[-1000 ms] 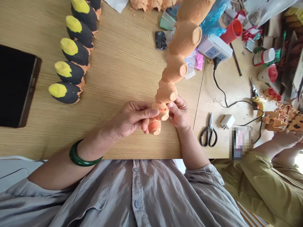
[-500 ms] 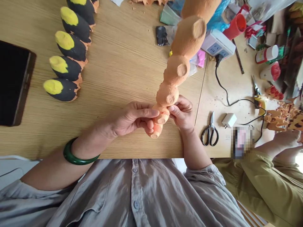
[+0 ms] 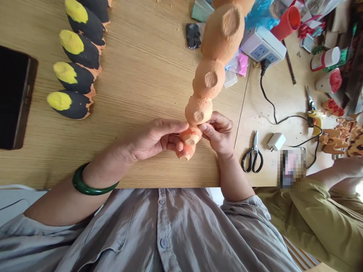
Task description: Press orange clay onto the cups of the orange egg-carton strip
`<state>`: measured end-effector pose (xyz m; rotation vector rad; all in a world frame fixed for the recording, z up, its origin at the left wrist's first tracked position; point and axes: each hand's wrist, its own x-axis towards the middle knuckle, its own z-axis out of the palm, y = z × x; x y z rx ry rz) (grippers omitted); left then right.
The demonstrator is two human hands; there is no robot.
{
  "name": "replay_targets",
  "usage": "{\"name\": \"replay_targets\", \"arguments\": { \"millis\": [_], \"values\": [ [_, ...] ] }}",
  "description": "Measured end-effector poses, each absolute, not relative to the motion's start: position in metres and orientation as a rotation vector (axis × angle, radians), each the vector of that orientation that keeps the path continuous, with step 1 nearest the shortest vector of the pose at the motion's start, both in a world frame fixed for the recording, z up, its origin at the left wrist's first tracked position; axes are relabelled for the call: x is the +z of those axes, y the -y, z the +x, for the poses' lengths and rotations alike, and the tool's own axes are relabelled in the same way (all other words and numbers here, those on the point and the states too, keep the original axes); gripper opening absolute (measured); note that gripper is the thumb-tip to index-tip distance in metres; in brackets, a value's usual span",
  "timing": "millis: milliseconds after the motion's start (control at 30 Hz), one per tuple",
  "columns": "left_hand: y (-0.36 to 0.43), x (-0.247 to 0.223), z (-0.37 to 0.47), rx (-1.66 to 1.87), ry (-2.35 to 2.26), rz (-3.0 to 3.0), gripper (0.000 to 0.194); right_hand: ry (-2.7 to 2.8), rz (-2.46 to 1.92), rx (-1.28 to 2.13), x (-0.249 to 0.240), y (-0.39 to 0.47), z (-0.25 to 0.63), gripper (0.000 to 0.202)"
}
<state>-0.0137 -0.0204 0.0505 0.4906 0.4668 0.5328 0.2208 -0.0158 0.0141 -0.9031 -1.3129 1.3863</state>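
Note:
A long orange knobbly piece, like a chain of rounded lumps with flat round spots, rises from near the table edge toward the top of the view. My left hand grips its narrow lower end from the left, thumb on the lump and fingers curled beneath. From the other side my right hand pinches the same end between thumb and fingers. The lumps grow larger away from me, and the far end runs out of view. What the piece is made of I cannot make out for certain.
Black-and-yellow lumps line the table's left, beside a dark phone. On the right lie black-handled scissors, a white plug adapter, a power strip with its cord and a red cup. A co-worker's arm rests far right.
The orange piece has shifted slightly up and to the left in view. My left thumb has moved up along it a little. Both hands keep hold.

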Motion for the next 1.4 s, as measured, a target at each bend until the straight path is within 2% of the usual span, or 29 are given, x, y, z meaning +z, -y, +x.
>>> {"name": "replay_targets", "arguments": {
  "millis": [100, 233, 633, 800, 1000, 1167, 1300, 1400],
  "values": [
    [0.018, 0.051, -0.018, 0.511, -0.429, 0.473, 0.043, 1.323, -0.952, 1.382, 0.019, 0.015, 0.221, 0.048],
    [0.016, 0.05, -0.021, 0.444, -0.395, 0.494, 0.03, 1.379, -0.942, 1.381, 0.027, 0.016, 0.22, 0.047],
    [0.014, 0.051, -0.018, 0.409, -0.572, 0.524, 0.043, 1.493, -0.836, 1.295, 0.029, 0.019, 0.215, 0.05],
    [0.014, 0.056, -0.014, 0.418, -0.507, 0.559, 0.034, 1.481, -0.716, 1.284, 0.035, 0.022, 0.21, 0.046],
    [0.017, 0.054, -0.015, 0.412, -0.55, 0.587, 0.037, 1.444, -1.094, 1.391, 0.04, 0.024, 0.213, 0.063],
    [0.017, 0.057, -0.019, 0.432, -0.588, 0.565, 0.02, 1.393, -1.12, 1.403, 0.044, 0.022, 0.214, 0.064],
    [0.017, 0.06, -0.019, 0.422, -0.552, 0.592, 0.027, 1.399, -1.087, 1.409, 0.047, 0.024, 0.212, 0.061],
    [0.018, 0.061, -0.015, 0.401, -0.571, 0.634, 0.043, 1.423, -1.051, 1.426, 0.046, 0.026, 0.21, 0.057]
  ]
}}
